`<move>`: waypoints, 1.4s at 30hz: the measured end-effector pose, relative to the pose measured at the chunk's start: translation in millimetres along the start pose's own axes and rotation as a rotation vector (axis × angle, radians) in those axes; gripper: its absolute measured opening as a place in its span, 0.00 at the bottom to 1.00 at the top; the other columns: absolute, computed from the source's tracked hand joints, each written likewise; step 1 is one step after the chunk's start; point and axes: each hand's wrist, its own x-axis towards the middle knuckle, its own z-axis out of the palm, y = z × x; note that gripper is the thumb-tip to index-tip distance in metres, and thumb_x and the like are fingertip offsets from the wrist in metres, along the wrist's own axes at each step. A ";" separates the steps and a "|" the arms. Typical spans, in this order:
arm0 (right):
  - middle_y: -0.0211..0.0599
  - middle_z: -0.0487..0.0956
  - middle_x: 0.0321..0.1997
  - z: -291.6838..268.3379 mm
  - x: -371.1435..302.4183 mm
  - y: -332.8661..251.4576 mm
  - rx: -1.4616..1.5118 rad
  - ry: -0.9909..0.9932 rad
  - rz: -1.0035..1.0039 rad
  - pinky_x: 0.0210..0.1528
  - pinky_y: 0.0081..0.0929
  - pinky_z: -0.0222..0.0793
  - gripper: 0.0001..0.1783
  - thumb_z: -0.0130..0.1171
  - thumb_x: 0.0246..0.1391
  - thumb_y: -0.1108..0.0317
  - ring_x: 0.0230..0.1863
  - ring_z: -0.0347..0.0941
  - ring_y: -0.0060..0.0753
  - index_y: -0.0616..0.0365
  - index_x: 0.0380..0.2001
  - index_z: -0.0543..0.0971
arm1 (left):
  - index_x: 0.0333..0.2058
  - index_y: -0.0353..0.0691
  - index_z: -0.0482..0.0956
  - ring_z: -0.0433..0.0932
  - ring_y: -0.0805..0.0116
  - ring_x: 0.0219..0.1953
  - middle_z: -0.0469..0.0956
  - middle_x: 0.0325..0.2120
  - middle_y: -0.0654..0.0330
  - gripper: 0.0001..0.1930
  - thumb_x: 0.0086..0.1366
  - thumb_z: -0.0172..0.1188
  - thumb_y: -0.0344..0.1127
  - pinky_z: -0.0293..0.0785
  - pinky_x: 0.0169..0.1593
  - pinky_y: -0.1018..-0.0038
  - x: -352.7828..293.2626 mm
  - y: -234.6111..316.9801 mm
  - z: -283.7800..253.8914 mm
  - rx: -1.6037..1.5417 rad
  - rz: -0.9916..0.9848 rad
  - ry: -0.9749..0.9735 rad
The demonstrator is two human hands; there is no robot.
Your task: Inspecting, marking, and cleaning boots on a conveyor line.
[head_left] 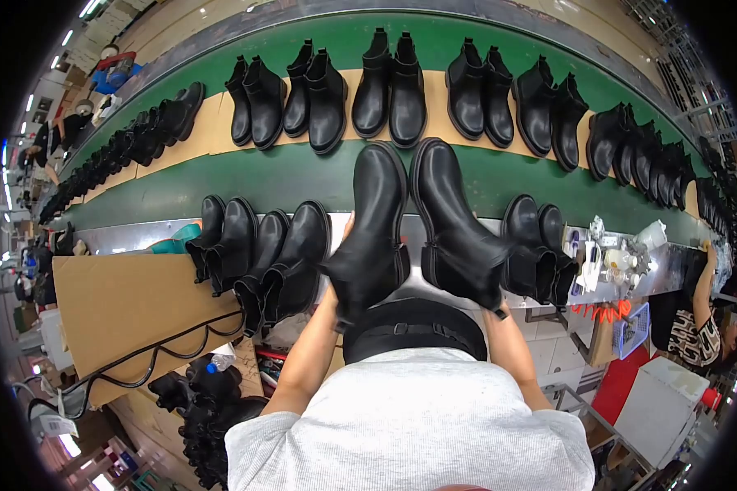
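Two black ankle boots are held up in front of me, soles turned toward each other and toes pointing away. My left hand (349, 224) is closed around the left boot (374, 200); some fingers show past its outer side, and the rest is hidden. The right boot (445, 192) covers most of my right hand (502, 312), which grips it from the outer side near the shaft. Both shafts look blurred. On the near metal edge, more black boots (301, 245) stand to the left and another pair (520, 233) to the right.
A green conveyor belt (287, 180) crosses ahead, with several boot pairs (391, 90) on a brown cardboard strip (213, 123). Left is a cardboard sheet (131, 315) beside a coiled black cable (151, 352). White bottles and tools (622, 258) lie at right, near another person's arm (703, 282).
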 end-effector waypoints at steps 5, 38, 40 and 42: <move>0.55 0.68 0.53 44.5 5.7 -24.8 -1.675 0.252 -0.615 0.56 0.31 0.57 0.36 0.50 0.54 0.49 0.54 0.65 0.43 0.67 0.56 0.60 | 0.62 0.39 0.45 0.65 0.68 0.52 0.56 0.59 0.55 0.39 0.58 0.58 0.39 0.62 0.53 0.76 -7.0 36.5 12.1 0.664 0.097 0.017; 0.28 0.76 0.32 -14.5 5.0 -5.6 -0.819 0.316 0.096 0.32 0.19 0.63 0.23 0.49 0.53 0.45 0.29 0.69 0.23 0.54 0.36 0.77 | 0.55 0.36 0.60 0.60 0.58 0.58 0.61 0.56 0.53 0.21 0.65 0.43 0.37 0.53 0.62 0.60 -8.4 -29.3 -17.8 -0.329 -0.281 0.018; 0.39 0.75 0.44 -13.8 12.8 14.9 -0.987 0.273 0.127 0.46 0.28 0.66 0.34 0.48 0.52 0.40 0.46 0.70 0.34 0.62 0.46 0.73 | 0.52 0.43 0.67 0.65 0.61 0.51 0.69 0.47 0.60 0.21 0.62 0.47 0.44 0.63 0.53 0.64 -29.2 -27.7 -52.4 0.138 -0.265 0.340; 0.42 0.73 0.46 -15.1 8.1 19.2 -0.906 0.230 0.079 0.48 0.30 0.66 0.35 0.52 0.51 0.43 0.48 0.69 0.35 0.66 0.47 0.70 | 0.46 0.46 0.71 0.65 0.70 0.41 0.70 0.42 0.65 0.20 0.61 0.47 0.50 0.62 0.41 0.72 -29.1 -34.1 -74.8 0.452 -0.297 0.455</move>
